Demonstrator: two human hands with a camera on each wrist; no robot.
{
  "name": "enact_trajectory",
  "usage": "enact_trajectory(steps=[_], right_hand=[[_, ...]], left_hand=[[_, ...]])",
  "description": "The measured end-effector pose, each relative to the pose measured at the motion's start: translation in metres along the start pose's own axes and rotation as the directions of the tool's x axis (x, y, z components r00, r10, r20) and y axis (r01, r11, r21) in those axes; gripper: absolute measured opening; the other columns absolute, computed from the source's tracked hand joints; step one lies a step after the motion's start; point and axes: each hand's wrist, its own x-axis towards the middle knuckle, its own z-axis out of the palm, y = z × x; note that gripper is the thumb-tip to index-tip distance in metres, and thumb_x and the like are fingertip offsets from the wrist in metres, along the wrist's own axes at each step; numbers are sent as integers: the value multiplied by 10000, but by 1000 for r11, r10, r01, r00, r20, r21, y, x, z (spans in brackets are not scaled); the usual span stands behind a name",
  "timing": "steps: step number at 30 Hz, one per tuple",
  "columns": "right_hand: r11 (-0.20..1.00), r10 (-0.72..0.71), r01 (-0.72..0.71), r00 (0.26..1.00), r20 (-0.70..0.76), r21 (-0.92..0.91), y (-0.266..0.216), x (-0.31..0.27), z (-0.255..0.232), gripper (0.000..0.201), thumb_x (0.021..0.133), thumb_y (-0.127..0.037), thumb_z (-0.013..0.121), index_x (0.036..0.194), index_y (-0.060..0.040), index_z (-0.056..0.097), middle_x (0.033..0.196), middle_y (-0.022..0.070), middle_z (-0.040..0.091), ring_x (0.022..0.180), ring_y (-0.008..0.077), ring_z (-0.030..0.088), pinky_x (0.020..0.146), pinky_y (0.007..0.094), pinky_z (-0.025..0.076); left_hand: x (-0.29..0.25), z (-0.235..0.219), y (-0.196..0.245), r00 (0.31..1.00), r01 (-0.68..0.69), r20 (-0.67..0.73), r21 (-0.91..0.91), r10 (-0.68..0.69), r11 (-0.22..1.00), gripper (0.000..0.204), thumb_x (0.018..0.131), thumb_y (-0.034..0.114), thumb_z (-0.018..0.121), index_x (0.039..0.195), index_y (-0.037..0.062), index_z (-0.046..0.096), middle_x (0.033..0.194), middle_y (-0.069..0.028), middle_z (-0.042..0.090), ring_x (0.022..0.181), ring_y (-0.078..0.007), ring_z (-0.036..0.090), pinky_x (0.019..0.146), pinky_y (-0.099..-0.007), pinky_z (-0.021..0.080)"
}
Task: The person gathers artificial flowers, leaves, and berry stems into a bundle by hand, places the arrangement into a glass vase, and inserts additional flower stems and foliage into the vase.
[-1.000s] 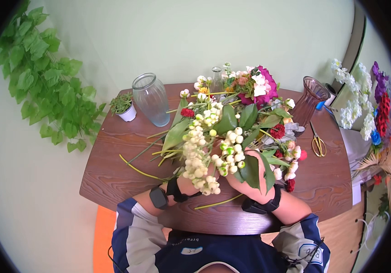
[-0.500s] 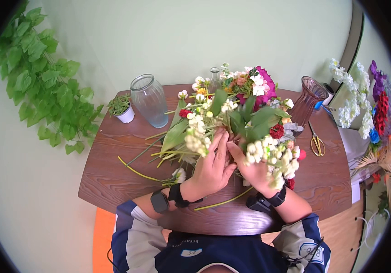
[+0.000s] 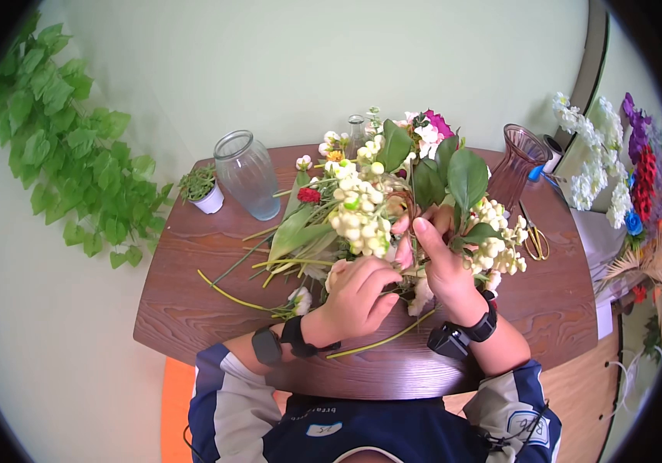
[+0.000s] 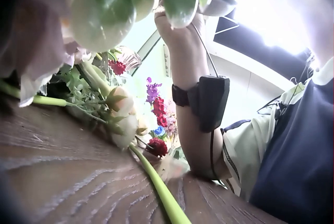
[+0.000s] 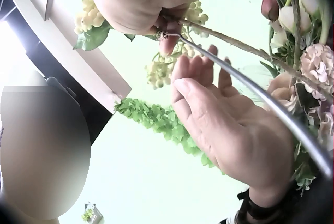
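My right hand (image 3: 453, 278) grips the stem of an artificial berry branch (image 3: 467, 179), its thumb pointing up along it. Cream-white berries (image 3: 362, 212) and broad green leaves spread out from it on both sides. In the right wrist view, the woody stem (image 5: 224, 37) runs out of the right hand (image 5: 143, 2) toward the flowers. My left hand (image 3: 355, 297) is just to the left and nearer the body, its fingers loosely bent with nothing between them. Close in front of the left wrist view hang pale berries (image 4: 102, 15) and a pink-white bloom (image 4: 39, 41).
Behind the hands lie cut stems (image 3: 300, 266) and mixed flowers. A clear glass vase (image 3: 247, 177) and a potted succulent (image 3: 200, 185) stand at left, a pinkish vase (image 3: 512, 174) at right near gold-handled scissors (image 3: 536, 241). One loose green stem (image 3: 381, 337) lies near the front edge.
The left hand has come away from the stem and drawn back toward the body. The right hand has raised and turned the berry branch, its leaves now upright.
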Motion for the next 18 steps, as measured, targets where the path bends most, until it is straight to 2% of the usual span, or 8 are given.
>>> enact_trajectory(steps=[4,6,10,11,12,14,17,18], right_hand=[[973,29,-28,1000,1,-228,8,0,-6,203,917,-59,552,737,-51,461,765,42,545,634,105,484,616,244,396],[997,11,-2,993,121,-82,27,1,-17,202,909,-42,560,741,-40,446,726,57,532,614,128,531,577,248,424],[954,121,-206,930,347,218,7,2,-2,260,893,-8,554,715,-50,370,744,176,577,579,251,627,445,297,473],[956,68,-167,926,371,241,17,0,-4,268,900,-14,550,712,-57,364,762,213,596,581,267,632,438,300,478],[956,67,-167,926,372,242,18,0,-3,268,900,-14,550,712,-57,364,762,213,596,581,267,632,438,300,478],[957,98,-196,912,398,215,19,-2,-1,266,907,-26,551,704,-51,381,747,208,606,571,263,633,439,310,491],[988,126,-147,928,349,34,29,-1,0,211,912,-28,543,723,-34,451,731,139,615,593,190,637,505,303,520],[998,61,-50,939,340,-41,38,1,-1,155,916,-36,542,770,-19,494,744,124,622,590,170,635,520,286,521]], left_hand=[[-4,5,-2,929,354,233,-328,-288,876,309,840,214,606,1098,54,547,920,-90,583,828,-193,573,786,-354,400],[10,6,2,891,307,81,-833,-448,460,255,867,138,562,1103,48,524,929,-52,581,812,-139,569,779,-355,412],[-10,-2,-60,923,377,384,-887,-27,267,224,941,301,454,949,78,446,929,-148,555,913,-268,535,823,-381,430],[0,-12,-41,871,469,480,-876,-104,-115,316,912,396,456,878,82,450,929,-161,557,874,-320,545,842,-434,418],[-43,29,-83,734,542,608,-793,-302,-280,341,981,263,370,1217,34,459,1177,-94,528,1085,-166,530,956,-289,445],[-35,4,-48,637,502,597,-801,-488,-325,338,981,239,366,1203,5,468,1146,-114,537,1035,-188,554,921,-285,468],[7,-40,-21,784,618,597,-775,-168,131,399,966,360,436,916,-20,548,977,-161,564,930,-243,553,723,-367,482],[8,-46,-18,626,771,708,-626,-326,121,312,945,282,516,954,-28,541,1058,-171,556,913,-195,560,745,-337,490]])
